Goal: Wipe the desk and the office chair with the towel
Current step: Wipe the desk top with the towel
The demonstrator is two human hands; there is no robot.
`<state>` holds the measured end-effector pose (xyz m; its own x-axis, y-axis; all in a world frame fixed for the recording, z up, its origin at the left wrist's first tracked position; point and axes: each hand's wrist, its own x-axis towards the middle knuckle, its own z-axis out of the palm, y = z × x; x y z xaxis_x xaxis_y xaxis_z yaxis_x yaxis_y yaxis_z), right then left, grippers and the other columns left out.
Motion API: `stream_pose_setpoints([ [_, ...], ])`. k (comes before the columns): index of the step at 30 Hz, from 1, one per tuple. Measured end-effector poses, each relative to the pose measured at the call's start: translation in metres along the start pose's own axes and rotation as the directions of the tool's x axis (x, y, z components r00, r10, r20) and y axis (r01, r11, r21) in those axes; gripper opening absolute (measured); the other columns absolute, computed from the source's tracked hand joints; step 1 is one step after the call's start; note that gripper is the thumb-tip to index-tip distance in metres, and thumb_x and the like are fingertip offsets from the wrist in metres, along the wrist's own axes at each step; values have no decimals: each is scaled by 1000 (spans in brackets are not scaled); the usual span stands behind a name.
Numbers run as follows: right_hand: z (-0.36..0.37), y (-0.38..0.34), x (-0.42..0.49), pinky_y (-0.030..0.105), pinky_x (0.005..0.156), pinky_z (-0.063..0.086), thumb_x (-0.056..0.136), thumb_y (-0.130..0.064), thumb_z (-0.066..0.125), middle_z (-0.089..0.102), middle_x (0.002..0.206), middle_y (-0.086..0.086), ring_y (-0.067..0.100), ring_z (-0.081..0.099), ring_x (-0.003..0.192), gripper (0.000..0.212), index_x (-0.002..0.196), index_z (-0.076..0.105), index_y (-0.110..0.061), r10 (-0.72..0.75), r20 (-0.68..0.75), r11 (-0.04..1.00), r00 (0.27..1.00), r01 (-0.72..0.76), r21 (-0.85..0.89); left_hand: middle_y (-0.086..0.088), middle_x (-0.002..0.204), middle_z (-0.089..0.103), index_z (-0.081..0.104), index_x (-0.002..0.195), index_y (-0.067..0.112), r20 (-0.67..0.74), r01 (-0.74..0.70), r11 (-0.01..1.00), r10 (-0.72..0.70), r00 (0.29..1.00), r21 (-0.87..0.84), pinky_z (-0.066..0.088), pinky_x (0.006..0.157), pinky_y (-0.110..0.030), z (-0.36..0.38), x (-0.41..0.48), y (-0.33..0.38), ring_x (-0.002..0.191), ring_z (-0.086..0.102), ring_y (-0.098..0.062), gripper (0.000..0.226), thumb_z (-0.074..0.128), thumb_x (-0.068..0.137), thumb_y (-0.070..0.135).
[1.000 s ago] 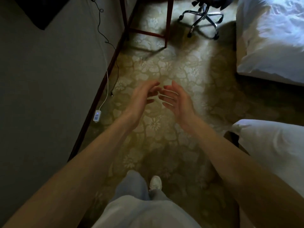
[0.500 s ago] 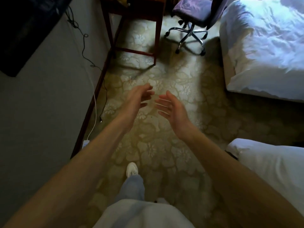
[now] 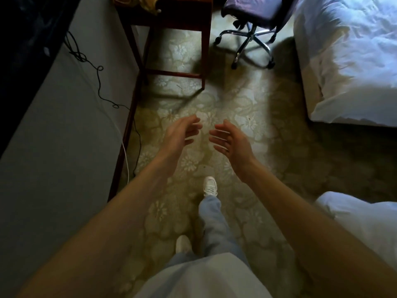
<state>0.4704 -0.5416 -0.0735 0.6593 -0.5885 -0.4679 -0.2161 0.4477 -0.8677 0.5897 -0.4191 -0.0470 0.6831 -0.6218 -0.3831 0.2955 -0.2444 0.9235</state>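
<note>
Both grips, the left grip [image 3: 182,134] and the right grip [image 3: 232,143], are released and empty, but the bench [image 3: 184,16] and the office chair [image 3: 257,9] now stand nearer than a second ago, with a yellowish cloth [image 3: 137,4], perhaps the towel, lying on the bench, not yet touched.

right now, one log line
left hand: open, empty | right hand: open, empty | desk, office chair: ahead, untouched | wiping: not started

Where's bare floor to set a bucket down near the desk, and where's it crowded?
Widest bare patch: the carpet bordered by the desk, the office chair and the far bed. Carpet under the desk, between its legs, is bare too. Crowded: the wall edge where cables trail, and the desk corner, which holds a yellowish cloth.
</note>
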Motion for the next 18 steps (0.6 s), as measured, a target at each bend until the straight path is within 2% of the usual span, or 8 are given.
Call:
stream_pose_setpoints([
  [3,-9,-23,57,38,94,55,104,-48,51,77,114,3,20,74,107,40,119,70,-16,10,9,1000,1000,-10,6,4,110,77,72,109,25,-28,-14,1000,14,1000,-3,52,95,-36,12,62,16,107,71,-13,29,54,100,47],
  [10,-27,-108,192,36,94,54,98,-52,53,77,114,2,19,74,107,44,118,70,-17,-3,73,999,997,5,-34,4,111,77,72,114,22,-67,-4,1000,3,998,-16,52,95,-35,48,197,80,108,70,-14,49,54,85,58],
  [13,-30,-136,236,35,92,54,100,-52,52,78,113,1,17,74,106,43,119,70,-17,17,118,998,993,-9,-69,5,109,78,73,111,23,-106,9,1000,-12,994,-25,49,89,-32,52,237,103,107,70,-14,47,55,84,57],
  [18,-25,-167,298,36,91,53,98,-54,54,77,113,3,20,74,106,44,115,71,-18,38,150,999,988,-32,-43,5,107,78,74,108,24,-191,8,1000,-10,982,-13,49,89,-33,39,291,133,105,71,-13,44,58,84,56],
])
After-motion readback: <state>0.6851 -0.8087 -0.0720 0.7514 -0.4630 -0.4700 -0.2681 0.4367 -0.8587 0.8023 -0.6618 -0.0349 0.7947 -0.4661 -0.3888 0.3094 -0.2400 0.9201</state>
